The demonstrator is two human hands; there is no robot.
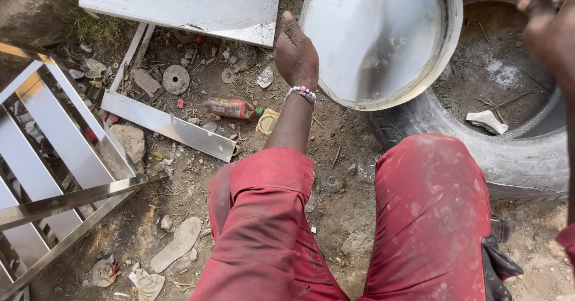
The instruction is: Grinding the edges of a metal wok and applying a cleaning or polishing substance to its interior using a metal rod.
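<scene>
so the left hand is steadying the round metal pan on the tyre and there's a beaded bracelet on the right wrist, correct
Not quite. The head view shows the beaded bracelet on the left wrist, not the right. The rest stands: the left hand is on the rim of the round metal pan, which rests on the tyre.

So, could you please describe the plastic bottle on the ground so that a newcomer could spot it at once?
Start at the round metal pan that the left hand steadies on the tyre. Lower left, beside the wrist, a plastic bottle lies on the dirt above a flat metal strip. Only it has an orange-red label and green cap.
</scene>
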